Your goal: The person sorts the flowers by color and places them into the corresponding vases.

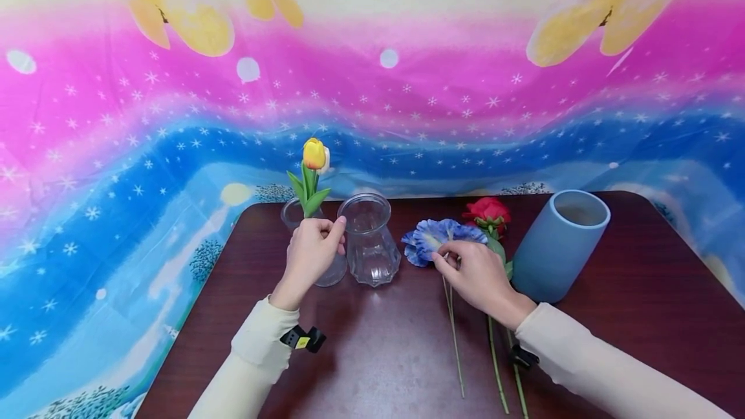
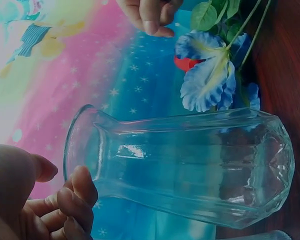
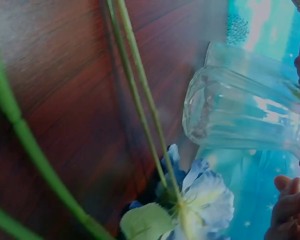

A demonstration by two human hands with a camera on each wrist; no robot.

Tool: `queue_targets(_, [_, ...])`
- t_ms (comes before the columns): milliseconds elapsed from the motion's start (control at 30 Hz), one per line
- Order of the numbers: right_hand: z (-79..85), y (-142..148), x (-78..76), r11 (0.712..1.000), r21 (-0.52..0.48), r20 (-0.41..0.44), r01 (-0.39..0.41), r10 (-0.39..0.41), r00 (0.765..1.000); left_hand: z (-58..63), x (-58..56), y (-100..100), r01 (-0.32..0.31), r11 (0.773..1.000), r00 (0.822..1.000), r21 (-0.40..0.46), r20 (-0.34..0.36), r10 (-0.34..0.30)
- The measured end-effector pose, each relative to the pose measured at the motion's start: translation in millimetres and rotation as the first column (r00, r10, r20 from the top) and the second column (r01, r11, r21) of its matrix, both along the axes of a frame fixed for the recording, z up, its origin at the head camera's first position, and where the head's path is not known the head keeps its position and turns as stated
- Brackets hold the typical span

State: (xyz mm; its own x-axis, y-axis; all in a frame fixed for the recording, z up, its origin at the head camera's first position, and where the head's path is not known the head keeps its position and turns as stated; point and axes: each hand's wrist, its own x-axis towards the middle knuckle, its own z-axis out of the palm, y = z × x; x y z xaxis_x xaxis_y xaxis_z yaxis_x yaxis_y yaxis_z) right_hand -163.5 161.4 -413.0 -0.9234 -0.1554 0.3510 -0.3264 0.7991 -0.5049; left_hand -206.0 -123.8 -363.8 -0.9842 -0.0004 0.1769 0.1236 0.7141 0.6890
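My left hand (image 1: 314, 254) is at the mouth of the left clear glass vase (image 1: 333, 272), beside a yellow tulip (image 1: 314, 154) and a paler bloom behind it. The tulip's lower stem is hidden by the hand. In the left wrist view, thumb and loosely bent fingers (image 2: 80, 192) stand apart with nothing visible between them. A second glass vase (image 1: 372, 257) stands just right of this hand. My right hand (image 1: 480, 277) hovers over blue flowers (image 1: 436, 238) lying on the table; its bent fingers (image 3: 290, 205) are apart from the petals and hold nothing visible.
A red rose (image 1: 489, 212) lies behind the blue flowers, long green stems (image 1: 497, 367) reaching toward the table's near side. On the right, a blue-grey vase (image 1: 555, 251) stands close to my right hand. A printed cloth (image 1: 372, 108) hangs behind the dark wooden table (image 1: 372, 354).
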Motion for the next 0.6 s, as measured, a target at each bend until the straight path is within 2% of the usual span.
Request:
queue_targets(333, [-11.9, 14, 1.8, 0.998, 0.059, 0.135, 0.031, -0.038, 0.990, -4.8, -4.8, 2, 0.017, 0.998, 0.999, 0.067, 0.030, -0.019])
queue_targets(433, [-15.5, 17, 2.1, 0.996, 0.086, 0.177, 0.016, -0.031, 0.984, -5.0, -5.9, 2, 0.037, 0.993, 0.999, 0.116, 0.028, -0.041])
queue_targets(600, [-21.4, 21, 3.6, 0.992, 0.128, 0.263, -0.013, -0.021, 0.965, -4.8, -9.3, 4, 0.069, 0.967, 0.996, 0.247, 0.043, -0.082])
